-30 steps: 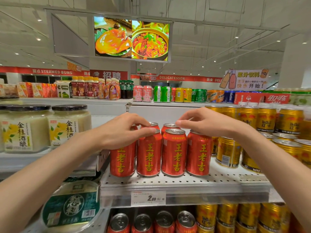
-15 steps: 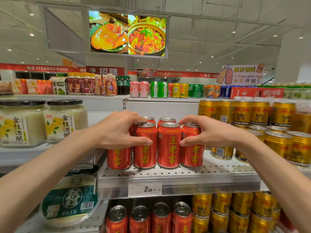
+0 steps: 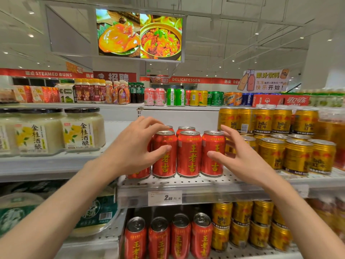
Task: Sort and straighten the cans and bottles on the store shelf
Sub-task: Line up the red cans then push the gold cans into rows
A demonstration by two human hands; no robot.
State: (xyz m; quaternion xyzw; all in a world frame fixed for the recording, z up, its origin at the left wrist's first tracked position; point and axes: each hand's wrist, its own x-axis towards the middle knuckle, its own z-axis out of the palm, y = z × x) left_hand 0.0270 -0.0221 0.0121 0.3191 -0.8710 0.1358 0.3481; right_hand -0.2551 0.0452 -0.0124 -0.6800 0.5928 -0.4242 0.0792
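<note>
A row of red herbal-tea cans [image 3: 189, 154] stands upright and close together at the front of the perforated white shelf [image 3: 205, 184], with more red cans behind. My left hand [image 3: 136, 146] is at the row's left end with fingers spread; it hides most of the leftmost can and its thumb rests on the second can's front. My right hand [image 3: 242, 157] hovers at the row's right end, fingers apart, thumb tip just at the rightmost can.
Gold Red Bull cans [image 3: 296, 156] fill the shelf right of the red row. Glass jars of rice wine [image 3: 80, 133] stand on the left shelf. More red cans [image 3: 179, 238] and gold cans sit below. A price tag [image 3: 165, 198] hangs on the shelf edge.
Both hands came down from the can tops to squeeze the row from both ends, and now have spread their fingers; the right hand has drawn back off the can.
</note>
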